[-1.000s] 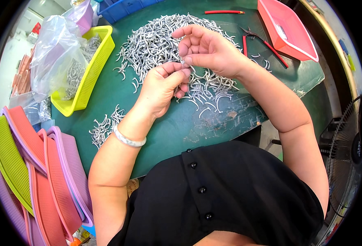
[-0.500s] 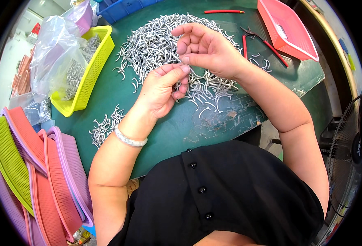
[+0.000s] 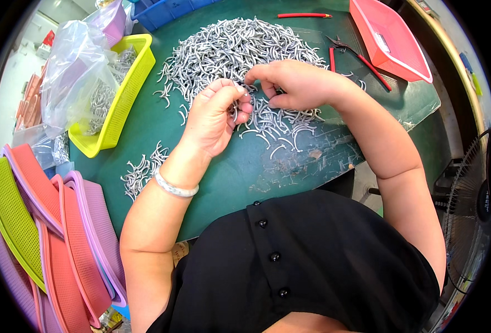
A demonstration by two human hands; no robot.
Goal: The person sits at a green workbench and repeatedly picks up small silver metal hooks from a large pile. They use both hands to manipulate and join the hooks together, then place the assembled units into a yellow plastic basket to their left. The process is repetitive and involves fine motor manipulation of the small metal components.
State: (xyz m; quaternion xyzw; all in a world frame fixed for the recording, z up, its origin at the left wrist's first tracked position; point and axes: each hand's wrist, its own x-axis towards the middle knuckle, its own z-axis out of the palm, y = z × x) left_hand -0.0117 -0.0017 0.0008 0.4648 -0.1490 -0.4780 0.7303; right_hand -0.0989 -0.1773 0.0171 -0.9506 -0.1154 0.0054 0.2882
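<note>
The left hand (image 3: 212, 114) is pinched tight, thumb against fingers, on what looks like a curved grey piece (image 3: 235, 112) – mostly hidden in the grip. Just to its right, the right hand (image 3: 304, 83) curls loosely, thumb a little apart from the forefinger (whether its fingertips touch a piece, I cannot tell). Beyond both hands, and partly beneath the right one, spreads the big pile (image 3: 229, 50) of similar curved pieces on the green table (image 3: 229, 166). A smaller heap (image 3: 140, 175) lies nearer the body than the left hand, beside that forearm. Left of the left hand stands a yellow-green basket (image 3: 124, 94); beyond the right hand, off to its right, lie red-handled pliers (image 3: 373, 72) – near a pink basket (image 3: 395, 64).
</note>
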